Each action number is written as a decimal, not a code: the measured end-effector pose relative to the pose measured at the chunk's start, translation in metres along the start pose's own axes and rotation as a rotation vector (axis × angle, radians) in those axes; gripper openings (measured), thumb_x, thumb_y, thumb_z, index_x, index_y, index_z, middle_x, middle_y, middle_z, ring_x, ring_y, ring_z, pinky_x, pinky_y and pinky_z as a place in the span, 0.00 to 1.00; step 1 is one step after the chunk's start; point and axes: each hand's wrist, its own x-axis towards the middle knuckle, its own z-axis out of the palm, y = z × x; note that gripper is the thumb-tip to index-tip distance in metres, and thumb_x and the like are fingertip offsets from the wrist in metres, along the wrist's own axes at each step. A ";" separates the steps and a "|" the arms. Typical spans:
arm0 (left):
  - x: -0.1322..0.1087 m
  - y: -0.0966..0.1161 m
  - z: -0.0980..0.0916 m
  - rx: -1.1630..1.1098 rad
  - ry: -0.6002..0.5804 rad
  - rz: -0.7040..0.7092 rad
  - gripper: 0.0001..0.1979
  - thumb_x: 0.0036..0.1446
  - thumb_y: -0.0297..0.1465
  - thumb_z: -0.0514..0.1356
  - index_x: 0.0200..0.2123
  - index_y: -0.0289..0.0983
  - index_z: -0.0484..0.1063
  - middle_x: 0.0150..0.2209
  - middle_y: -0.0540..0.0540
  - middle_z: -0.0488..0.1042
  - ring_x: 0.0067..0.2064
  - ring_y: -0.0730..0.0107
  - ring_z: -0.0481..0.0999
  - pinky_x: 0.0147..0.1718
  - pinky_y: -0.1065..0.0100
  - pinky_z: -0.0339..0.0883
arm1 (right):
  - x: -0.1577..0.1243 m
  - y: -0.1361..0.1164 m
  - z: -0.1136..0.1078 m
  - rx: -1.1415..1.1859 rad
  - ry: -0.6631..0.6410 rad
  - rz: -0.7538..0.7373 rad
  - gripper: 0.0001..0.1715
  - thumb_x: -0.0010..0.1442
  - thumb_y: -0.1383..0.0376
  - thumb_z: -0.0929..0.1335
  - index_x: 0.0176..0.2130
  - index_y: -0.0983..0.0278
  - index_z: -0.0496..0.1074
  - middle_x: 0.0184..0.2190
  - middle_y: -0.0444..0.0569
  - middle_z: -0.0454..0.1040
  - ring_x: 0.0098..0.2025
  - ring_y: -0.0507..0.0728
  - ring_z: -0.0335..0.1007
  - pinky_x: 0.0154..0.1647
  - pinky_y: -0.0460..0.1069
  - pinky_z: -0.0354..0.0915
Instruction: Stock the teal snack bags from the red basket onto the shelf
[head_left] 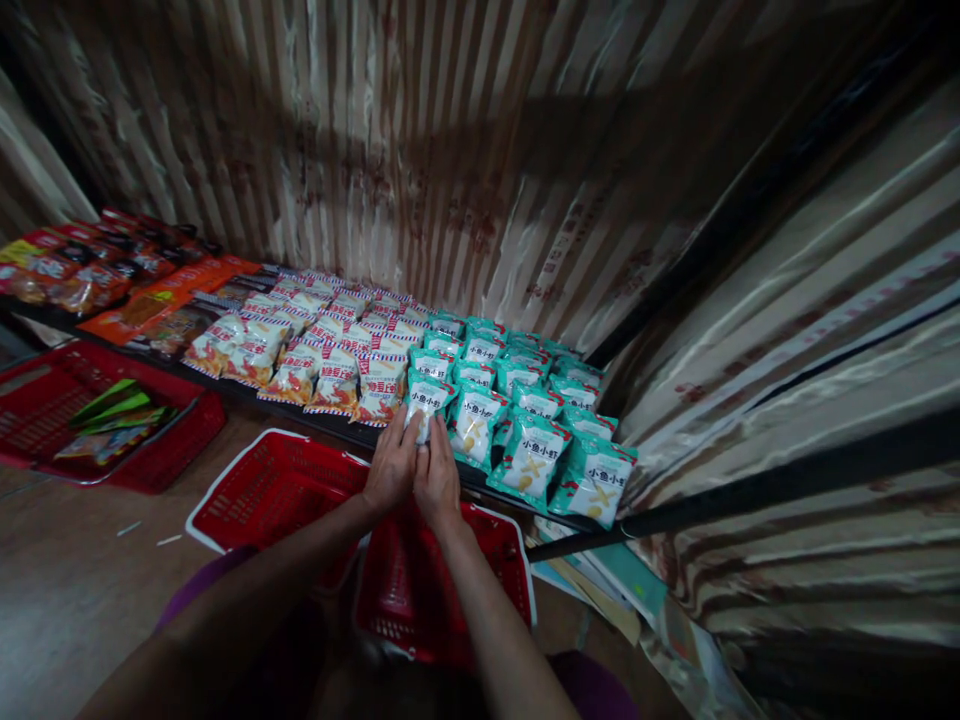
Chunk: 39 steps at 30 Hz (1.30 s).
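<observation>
Both hands meet at a teal and white snack bag in the front row of the shelf. My left hand presses its fingers on the bag's lower left side. On the lower right side of the same bag lie the fingers of my right hand. The bag stands upright between them, its lower part partly covered. Rows of similar teal bags fill the shelf to the right. White and red snack bags stand close on the left.
Below the shelf are red baskets: one at the centre left, one under my hands, and one at far left holding green packets. Orange packets lie on the shelf's left. A dark pole crosses at right, before striped sheeting.
</observation>
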 end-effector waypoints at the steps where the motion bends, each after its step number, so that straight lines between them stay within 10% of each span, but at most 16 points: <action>1: 0.001 0.000 0.000 -0.004 0.019 0.007 0.25 0.60 0.28 0.46 0.61 0.32 0.51 0.63 0.32 0.51 0.63 0.56 0.53 0.56 0.54 0.56 | 0.001 -0.001 -0.001 0.001 0.006 -0.014 0.30 0.65 0.62 0.51 0.62 0.73 0.50 0.63 0.61 0.52 0.65 0.58 0.46 0.61 0.58 0.53; 19: 0.003 -0.002 0.011 0.073 0.120 0.186 0.32 0.57 0.20 0.44 0.65 0.31 0.36 0.66 0.31 0.37 0.66 0.50 0.36 0.57 0.46 0.53 | -0.012 0.010 -0.035 -0.338 0.170 -0.047 0.30 0.64 0.68 0.54 0.64 0.63 0.45 0.66 0.55 0.40 0.67 0.64 0.29 0.60 0.66 0.48; 39: 0.002 0.002 0.021 0.166 0.112 0.182 0.35 0.59 0.28 0.49 0.64 0.27 0.35 0.65 0.29 0.29 0.66 0.45 0.33 0.59 0.44 0.48 | -0.010 0.034 -0.033 -0.413 0.076 -0.023 0.31 0.64 0.66 0.54 0.64 0.62 0.45 0.66 0.54 0.41 0.67 0.63 0.30 0.59 0.64 0.50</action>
